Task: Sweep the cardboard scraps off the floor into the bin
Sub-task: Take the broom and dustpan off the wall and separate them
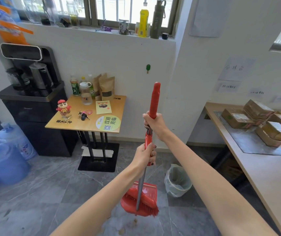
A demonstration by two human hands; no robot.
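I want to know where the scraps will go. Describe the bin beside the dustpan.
The bin is a small round pail lined with a thin, translucent plastic bag whose crumpled edge folds over the rim. It stands upright and open on the grey tiled floor, right of the red dustpan and apart from it, near the long table. It looks nearly empty. Neither hand touches it.

Small wood table [92, 123] far centre w/ bottles, kraft pouches [106, 87], keys. Water dispenser [34, 99] far left, blue jugs [3, 160] beside. Parcels [259, 120] on right bench.
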